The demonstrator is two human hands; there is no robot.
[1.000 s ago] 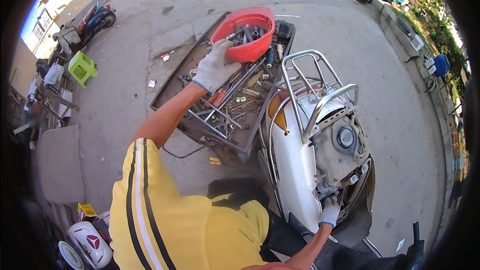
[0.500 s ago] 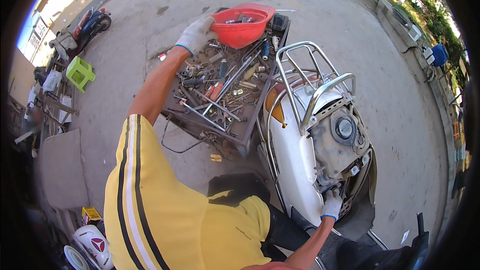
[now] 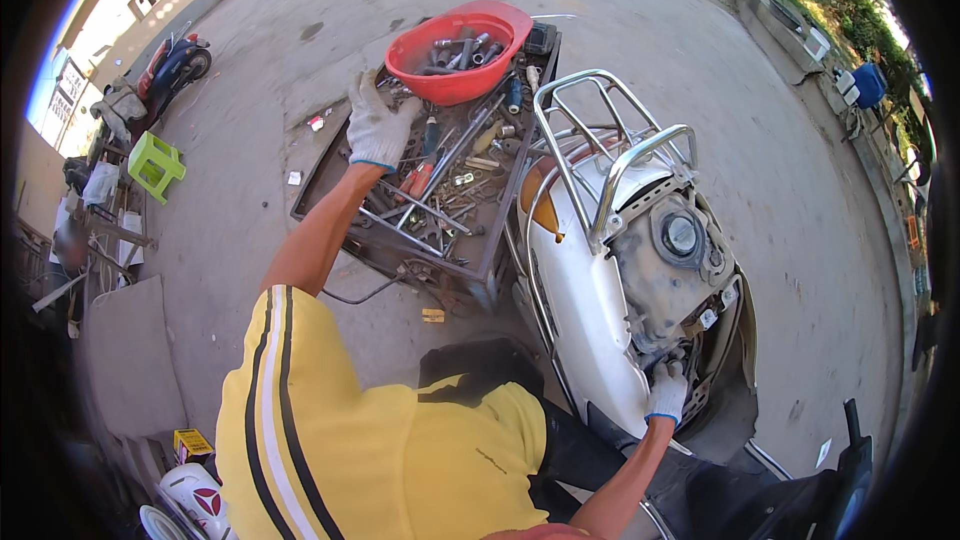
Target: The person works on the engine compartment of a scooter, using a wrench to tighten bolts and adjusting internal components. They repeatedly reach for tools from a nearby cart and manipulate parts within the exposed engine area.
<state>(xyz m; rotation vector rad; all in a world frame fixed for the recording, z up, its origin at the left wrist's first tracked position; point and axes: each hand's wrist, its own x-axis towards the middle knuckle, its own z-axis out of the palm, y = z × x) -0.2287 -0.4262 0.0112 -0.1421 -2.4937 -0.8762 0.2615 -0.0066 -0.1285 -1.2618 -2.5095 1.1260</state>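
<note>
My left hand (image 3: 380, 128), in a white knit glove, is open with its fingers apart over the left part of a metal tool tray (image 3: 328, 206). Just past its fingertips stands an upturned red hard hat (image 3: 440, 90) with several sockets (image 3: 466, 52) in it. Wrenches, long bars and screwdrivers lie loose beside the hand. My right hand (image 3: 666, 392), also gloved, reaches into the open body of a white scooter (image 3: 580, 310), below the round black cap (image 3: 681, 234). Its fingers are curled among dark parts; what they hold is hidden.
A chrome rear rack (image 3: 618, 155) rises between the tray and the scooter's open top. A green plastic stool (image 3: 155, 166) and a parked dark scooter (image 3: 178, 70) are off to the left. A white helmet (image 3: 195, 496) lies at lower left.
My left hand has let go of the hard hat's edge and drawn back toward me. The hat sits less tilted, its sockets more visible. My right hand stays in the scooter body.
</note>
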